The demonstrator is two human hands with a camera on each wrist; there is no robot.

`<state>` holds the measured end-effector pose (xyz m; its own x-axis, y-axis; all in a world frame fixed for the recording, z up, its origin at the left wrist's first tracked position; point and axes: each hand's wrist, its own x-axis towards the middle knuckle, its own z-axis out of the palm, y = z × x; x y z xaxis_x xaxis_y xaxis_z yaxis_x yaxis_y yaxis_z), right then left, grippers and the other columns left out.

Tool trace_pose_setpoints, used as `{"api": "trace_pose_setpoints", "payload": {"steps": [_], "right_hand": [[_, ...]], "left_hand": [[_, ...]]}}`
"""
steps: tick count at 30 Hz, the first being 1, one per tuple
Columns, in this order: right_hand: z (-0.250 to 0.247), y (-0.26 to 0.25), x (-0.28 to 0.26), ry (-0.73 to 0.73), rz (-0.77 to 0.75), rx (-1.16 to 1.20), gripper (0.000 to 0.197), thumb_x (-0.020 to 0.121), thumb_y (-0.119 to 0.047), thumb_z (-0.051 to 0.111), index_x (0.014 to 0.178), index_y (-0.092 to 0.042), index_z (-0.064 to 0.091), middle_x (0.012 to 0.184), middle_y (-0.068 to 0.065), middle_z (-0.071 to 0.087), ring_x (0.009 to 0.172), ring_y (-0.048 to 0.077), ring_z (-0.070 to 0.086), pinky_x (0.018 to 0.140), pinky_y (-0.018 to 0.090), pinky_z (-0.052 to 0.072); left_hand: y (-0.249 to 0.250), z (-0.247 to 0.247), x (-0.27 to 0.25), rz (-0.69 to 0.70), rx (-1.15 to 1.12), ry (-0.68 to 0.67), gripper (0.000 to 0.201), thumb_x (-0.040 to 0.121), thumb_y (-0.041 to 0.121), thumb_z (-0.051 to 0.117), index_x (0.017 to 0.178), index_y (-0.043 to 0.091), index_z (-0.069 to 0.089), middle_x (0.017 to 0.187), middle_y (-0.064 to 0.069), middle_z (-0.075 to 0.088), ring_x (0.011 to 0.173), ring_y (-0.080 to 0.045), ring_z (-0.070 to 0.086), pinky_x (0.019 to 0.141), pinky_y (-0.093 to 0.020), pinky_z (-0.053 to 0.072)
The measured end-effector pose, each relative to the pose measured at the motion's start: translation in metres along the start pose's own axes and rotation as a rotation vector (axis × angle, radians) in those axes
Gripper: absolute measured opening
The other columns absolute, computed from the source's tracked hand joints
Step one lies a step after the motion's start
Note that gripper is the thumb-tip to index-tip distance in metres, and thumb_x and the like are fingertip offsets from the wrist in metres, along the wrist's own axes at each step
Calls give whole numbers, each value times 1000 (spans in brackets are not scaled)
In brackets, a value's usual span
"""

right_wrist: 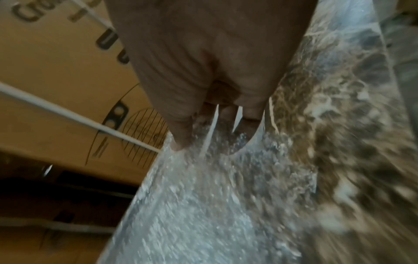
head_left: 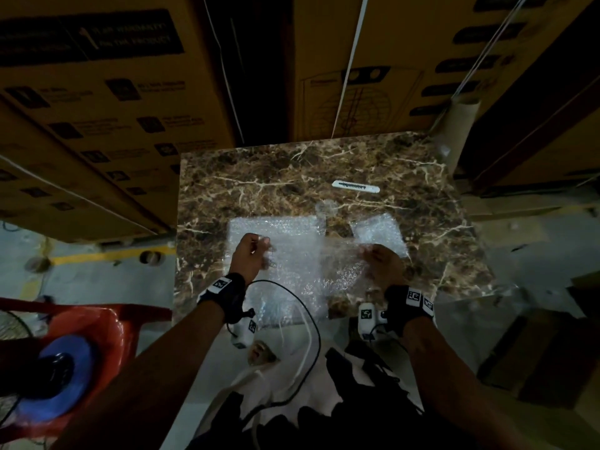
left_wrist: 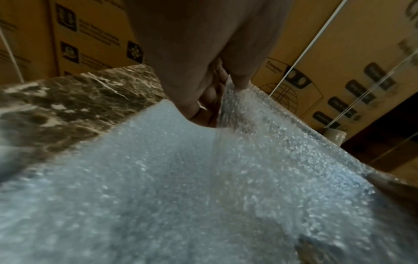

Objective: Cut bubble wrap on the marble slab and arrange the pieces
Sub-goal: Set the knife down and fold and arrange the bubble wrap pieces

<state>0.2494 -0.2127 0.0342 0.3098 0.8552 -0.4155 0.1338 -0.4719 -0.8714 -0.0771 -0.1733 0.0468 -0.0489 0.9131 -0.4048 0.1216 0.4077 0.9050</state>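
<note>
A brown marble slab (head_left: 259, 183) carries a large sheet of bubble wrap (head_left: 279, 227) and, to its right, a smaller cut piece (head_left: 380, 230). Above them I hold another sheet of bubble wrap (head_left: 324, 258) stretched between both hands. My left hand (head_left: 259, 246) pinches its left edge, and the left wrist view shows that hand (left_wrist: 203, 85) closed on the sheet's edge (left_wrist: 228, 100). My right hand (head_left: 368, 254) pinches the right edge, with its thumb and fingers (right_wrist: 181, 139) pressed into the wrap (right_wrist: 203, 196). A white cutter (head_left: 356, 186) lies untouched at the far side of the slab.
Stacked cardboard boxes (head_left: 97, 108) stand right behind the slab. A cardboard tube (head_left: 461, 125) leans at its far right corner. At the lower left a red stool (head_left: 130, 319) holds a blue round object (head_left: 61, 378). Cables hang from my wrists near the slab's front edge.
</note>
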Motion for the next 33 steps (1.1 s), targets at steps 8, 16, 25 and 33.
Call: {"api": "trace_pose_setpoints", "payload": {"steps": [8,16,25,33], "right_hand": [[-76,-16,64,-91,-16,35,7,100,-18,66,94,-14,69,98,3,77,59,24,72,44,28,51],[-138,6,143,60,-109,-376,40,98,-26,67,60,-17,56,62,11,59,60,21,54,59,36,42],[-147,26,145,47,-351,-995,72,102,-47,53,159,-12,25,163,23,24,149,42,25,118,59,23],[-101,37,120,-361,-700,-1246,64,105,-54,35,162,-37,12,172,6,0,156,38,6,109,73,22]], "left_hand": [[4,97,3,-18,-10,119,19,106,28,55,110,10,49,99,-8,73,42,-26,59,41,-30,45],[-22,187,38,-116,71,161,26,102,41,56,111,18,49,90,0,62,76,-31,60,69,-49,53],[-25,244,50,-102,320,370,52,96,16,65,140,5,40,117,-16,57,108,-37,58,97,-54,50],[-36,285,20,436,1026,24,63,102,47,30,161,25,21,168,-5,21,152,-27,27,114,-55,35]]}}
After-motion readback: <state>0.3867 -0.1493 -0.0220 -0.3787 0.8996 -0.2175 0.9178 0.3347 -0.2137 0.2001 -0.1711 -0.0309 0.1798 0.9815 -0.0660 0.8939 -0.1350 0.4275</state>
